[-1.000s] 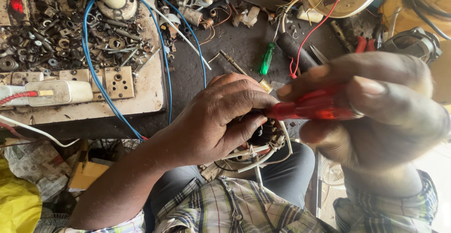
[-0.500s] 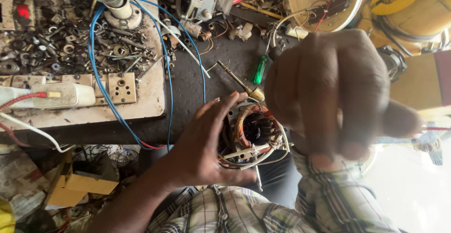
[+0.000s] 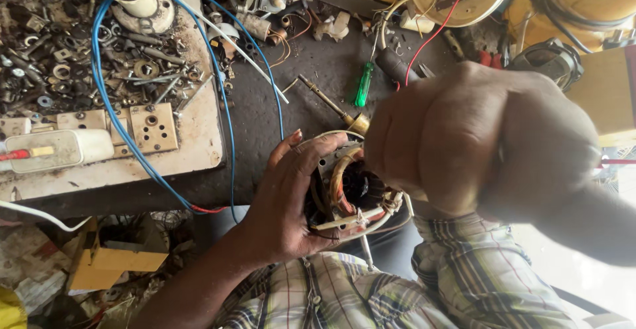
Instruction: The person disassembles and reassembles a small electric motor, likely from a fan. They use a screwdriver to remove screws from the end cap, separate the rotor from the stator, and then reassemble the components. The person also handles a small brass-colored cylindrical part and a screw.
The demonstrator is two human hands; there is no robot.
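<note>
Cradling the motor stator (image 3: 351,193) by its stiff, heavy metal frame, the left hand (image 3: 291,203) avoided fragile copper windings; the right hand (image 3: 477,143) was fisted, contents indiscernible.

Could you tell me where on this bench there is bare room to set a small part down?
The dark benchtop is bare between the blue wire and the green screwdriver. The white board is bare along its near edge; its far half is crowded with loose hardware. The bench's far edge is cluttered.
</note>
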